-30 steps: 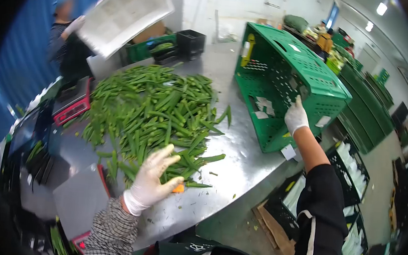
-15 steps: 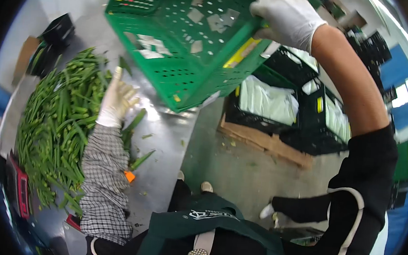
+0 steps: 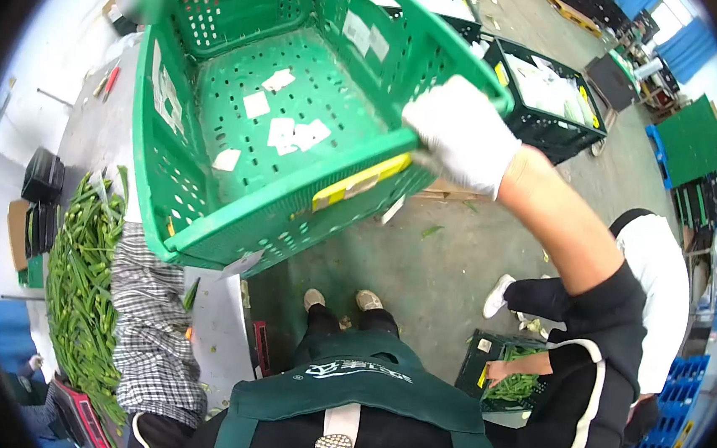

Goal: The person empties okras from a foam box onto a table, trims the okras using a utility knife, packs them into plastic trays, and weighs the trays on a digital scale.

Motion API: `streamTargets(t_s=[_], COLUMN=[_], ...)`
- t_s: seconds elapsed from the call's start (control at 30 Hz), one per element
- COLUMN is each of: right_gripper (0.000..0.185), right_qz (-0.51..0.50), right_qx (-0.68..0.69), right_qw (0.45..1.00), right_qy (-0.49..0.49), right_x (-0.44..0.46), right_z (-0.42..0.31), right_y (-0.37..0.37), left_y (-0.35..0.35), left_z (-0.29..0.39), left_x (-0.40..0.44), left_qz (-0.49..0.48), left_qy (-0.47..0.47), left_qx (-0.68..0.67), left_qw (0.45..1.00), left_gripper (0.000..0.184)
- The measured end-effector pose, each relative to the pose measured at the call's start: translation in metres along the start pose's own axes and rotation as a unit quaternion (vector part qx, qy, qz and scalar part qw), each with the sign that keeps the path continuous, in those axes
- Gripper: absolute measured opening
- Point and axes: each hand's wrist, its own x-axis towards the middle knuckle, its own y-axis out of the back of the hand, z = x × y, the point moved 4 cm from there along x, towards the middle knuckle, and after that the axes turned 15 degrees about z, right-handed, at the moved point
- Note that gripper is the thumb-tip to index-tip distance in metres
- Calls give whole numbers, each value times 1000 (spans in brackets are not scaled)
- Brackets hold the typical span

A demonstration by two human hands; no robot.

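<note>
Holding crate edge [image 3: 294, 192] above floor [image 3: 398, 257], right grip [image 3: 466, 138]

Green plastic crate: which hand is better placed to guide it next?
Right hand, I'd judge: its white-gloved fingers grip the crate by the rim, while the left hand is mostly hidden behind it, hold unclear.

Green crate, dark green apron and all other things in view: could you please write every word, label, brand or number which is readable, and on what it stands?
No text is clear enough to quote.
Apron: white lettering, upside down, too small to read.
Green crate: pale labels inside, too blurred.
Small crate beside the crouching person: pale label, too small.
</note>
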Motion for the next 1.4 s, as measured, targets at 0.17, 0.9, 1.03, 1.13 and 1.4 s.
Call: streamTargets(t_s=[0.17,0.9,1.03,1.13,1.4], right_gripper=[22,30,28,25,9], right_qz=[-48,-408,-418,-372,-275], right_qx=[72,105,151,197,146], right_qw=[996,877,867,884,941], right_qy=[-24,-231,-225,-206,-130], right_x=[-54,-302,-302,-295,-277], right_z=[-38,-22,-16,-18,-46], right_y=[0,-50,-123,-189,-360], left_y=[-80,-133,-83,-10,157], left_z=[17,-427,-421,-421,-481], left_x=[-42,24,38,65,73], left_qz=[-46,-141,-56,-6,258], left_qy=[-1,124,193,184,168], left_qx=[152,690,654,641,364], left_qw=[987,699,729,746,879], left_gripper=[38,43,37,35,26])
